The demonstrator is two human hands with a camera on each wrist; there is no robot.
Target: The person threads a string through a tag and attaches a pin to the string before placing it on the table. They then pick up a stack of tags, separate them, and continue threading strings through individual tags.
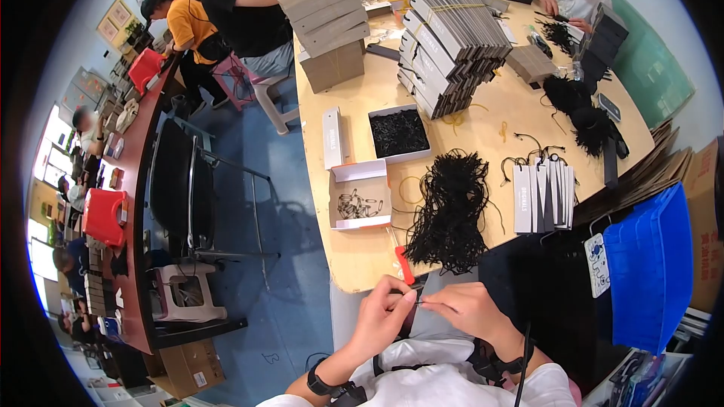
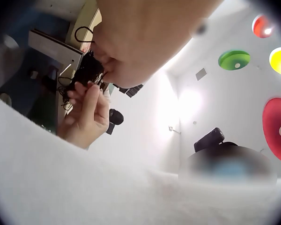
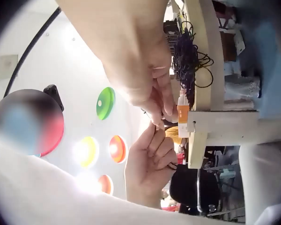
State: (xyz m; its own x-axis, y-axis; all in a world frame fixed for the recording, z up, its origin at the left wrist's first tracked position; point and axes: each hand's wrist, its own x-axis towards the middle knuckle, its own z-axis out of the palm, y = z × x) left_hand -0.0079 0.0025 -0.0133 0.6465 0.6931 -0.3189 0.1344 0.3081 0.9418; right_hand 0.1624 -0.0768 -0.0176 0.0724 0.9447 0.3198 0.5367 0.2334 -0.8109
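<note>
In the head view my left hand [image 1: 385, 320] and right hand [image 1: 471, 307] meet fingertip to fingertip over my lap, at the table's near edge. Both pinch a thin black cord [image 1: 420, 302] between thumb and forefinger. A loop of this cord [image 2: 83, 27] stands out beside my left hand in the left wrist view. There, my right hand [image 2: 89, 115] faces it with bent fingers. The small part between the fingertips is mostly hidden. Just ahead lie a red-handled tool [image 1: 403, 264] and a big heap of black cords [image 1: 449, 211].
A white box [image 1: 360, 173] holds small metal clips; a second box [image 1: 375, 147] holds small black pieces. Grey tags with cords [image 1: 543, 196] lie right of the heap, tied tag stacks [image 1: 452, 53] farther back. A blue bin [image 1: 648, 264] stands right. Other people sit around.
</note>
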